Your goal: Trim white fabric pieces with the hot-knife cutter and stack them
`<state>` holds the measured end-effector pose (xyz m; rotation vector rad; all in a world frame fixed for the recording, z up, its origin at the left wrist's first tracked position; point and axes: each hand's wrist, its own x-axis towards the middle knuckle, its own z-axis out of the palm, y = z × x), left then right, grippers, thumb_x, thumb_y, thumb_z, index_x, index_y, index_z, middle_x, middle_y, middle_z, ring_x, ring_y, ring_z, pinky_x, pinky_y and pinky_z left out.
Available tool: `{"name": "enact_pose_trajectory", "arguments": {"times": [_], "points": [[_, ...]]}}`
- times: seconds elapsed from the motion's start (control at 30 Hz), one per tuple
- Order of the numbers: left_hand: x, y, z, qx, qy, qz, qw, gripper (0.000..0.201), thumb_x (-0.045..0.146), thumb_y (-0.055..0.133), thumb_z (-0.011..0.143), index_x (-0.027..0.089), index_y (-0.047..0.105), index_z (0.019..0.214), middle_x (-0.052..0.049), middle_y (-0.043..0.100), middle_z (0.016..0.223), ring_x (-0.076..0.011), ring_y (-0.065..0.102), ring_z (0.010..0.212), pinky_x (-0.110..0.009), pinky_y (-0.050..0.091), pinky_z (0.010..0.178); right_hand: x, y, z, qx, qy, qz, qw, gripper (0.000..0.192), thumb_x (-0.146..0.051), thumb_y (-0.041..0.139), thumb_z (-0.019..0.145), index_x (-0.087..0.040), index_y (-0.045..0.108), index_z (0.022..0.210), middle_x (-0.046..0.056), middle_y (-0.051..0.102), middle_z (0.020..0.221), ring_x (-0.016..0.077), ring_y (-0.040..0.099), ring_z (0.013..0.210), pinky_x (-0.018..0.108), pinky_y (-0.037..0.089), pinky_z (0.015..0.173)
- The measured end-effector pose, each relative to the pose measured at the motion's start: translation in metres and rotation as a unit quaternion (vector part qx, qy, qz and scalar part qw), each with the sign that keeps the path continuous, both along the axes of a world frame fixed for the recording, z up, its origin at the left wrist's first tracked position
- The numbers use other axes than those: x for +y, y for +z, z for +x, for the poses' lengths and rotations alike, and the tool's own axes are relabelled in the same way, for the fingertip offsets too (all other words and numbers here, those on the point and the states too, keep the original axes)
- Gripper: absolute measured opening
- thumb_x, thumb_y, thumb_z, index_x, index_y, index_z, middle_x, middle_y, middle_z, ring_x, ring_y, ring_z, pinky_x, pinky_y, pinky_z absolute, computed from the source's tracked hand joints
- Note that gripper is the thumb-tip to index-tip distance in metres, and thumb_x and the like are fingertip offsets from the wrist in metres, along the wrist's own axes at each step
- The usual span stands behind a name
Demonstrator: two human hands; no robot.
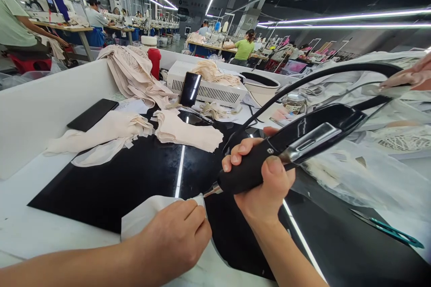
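My right hand grips the black handle of a corded cutting tool. Its metal tip points down-left at the edge of a pale fabric piece. My left hand presses that fabric piece flat on the glossy black work surface, fingers curled close to the tool's tip. The tool's black cord arcs up and away to the right.
Stacks of beige fabric pieces lie further back, beside a dark phone, an upright phone and a white box unit. Teal scissors lie at right. Another person's hand touches clear plastic bags at far right. Workers sit at sewing tables behind.
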<state>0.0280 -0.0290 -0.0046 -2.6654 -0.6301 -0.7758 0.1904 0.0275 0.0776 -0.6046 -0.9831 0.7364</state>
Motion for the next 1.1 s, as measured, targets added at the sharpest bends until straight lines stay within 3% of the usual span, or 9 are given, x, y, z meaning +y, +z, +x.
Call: {"name": "enact_pose_trajectory", "arguments": {"times": [0.13, 0.33, 0.57, 1.1], "points": [[0.0008, 0.0024, -0.0001, 0.003, -0.001, -0.001, 1.0, 0.023, -0.006, 0.056, 0.087, 0.017, 0.059, 0.084, -0.004, 0.061, 0.08, -0.0203, 0.06, 0.07, -0.031, 0.055, 0.064, -0.0004, -0.003, -0.0014, -0.001, 0.021, 0.005, 1.0, 0.048, -0.05, 0.094, 0.078, -0.03, 0.067, 0.112, -0.007, 0.065, 0.075, 0.0127, 0.061, 0.056, 0.022, 0.051, 0.045], [0.0032, 0.0062, -0.0024, -0.023, -0.002, -0.023, 0.999, 0.026, -0.008, 0.053, 0.085, 0.018, 0.058, 0.084, -0.002, 0.061, 0.08, -0.0185, 0.061, 0.07, -0.029, 0.054, 0.064, -0.0009, -0.0054, -0.0032, -0.014, -0.007, 0.004, 1.0, 0.048, -0.051, 0.093, 0.077, -0.03, 0.066, 0.111, -0.007, 0.064, 0.075, 0.0122, 0.056, 0.054, 0.023, 0.05, 0.044], [0.0023, 0.0033, -0.0046, -0.034, 0.012, -0.014, 0.999, 0.024, -0.004, 0.05, 0.095, 0.016, 0.062, 0.091, -0.012, 0.077, 0.106, -0.0205, 0.071, 0.085, -0.029, 0.058, 0.073, -0.0006, -0.007, -0.0044, -0.008, -0.012, 0.015, 1.0, 0.047, -0.048, 0.093, 0.078, -0.029, 0.066, 0.112, -0.006, 0.065, 0.076, 0.0117, 0.055, 0.054, 0.022, 0.052, 0.045], [-0.0017, 0.0027, -0.0043, 0.008, 0.029, 0.001, 1.0, 0.025, -0.002, 0.049, 0.101, 0.009, 0.07, 0.109, -0.014, 0.08, 0.115, -0.0216, 0.076, 0.097, -0.031, 0.062, 0.084, -0.001, -0.0047, -0.0042, -0.026, -0.014, 0.021, 0.999, 0.042, -0.048, 0.091, 0.081, -0.03, 0.067, 0.111, -0.005, 0.067, 0.075, 0.0165, 0.062, 0.055, 0.027, 0.05, 0.043]]}}
